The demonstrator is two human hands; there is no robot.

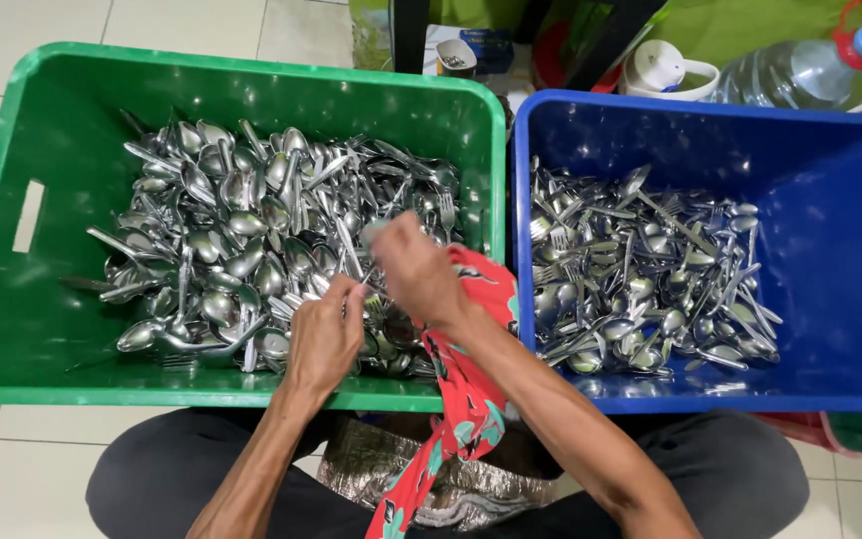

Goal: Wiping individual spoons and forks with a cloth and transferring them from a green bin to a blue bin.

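Note:
A green plastic crate [12, 299] on the left holds a heap of steel spoons and forks [241, 240]. Beside it, a blue crate [850, 329] on the right holds another pile of steel cutlery [641, 279]. Both my hands are over the green crate's near right part. My left hand [323, 334] is closed around cutlery handles there. My right hand [413, 268] pinches a piece of cutlery and is blurred. A red patterned cloth [466, 389] hangs from my right wrist down over my lap.
A clear water bottle with a blue cap [800, 70], a white lidded jug [665, 70] and a small cup [456, 55] stand behind the crates. Pale floor tiles [12, 449] surround the crates. My legs in dark trousers are below.

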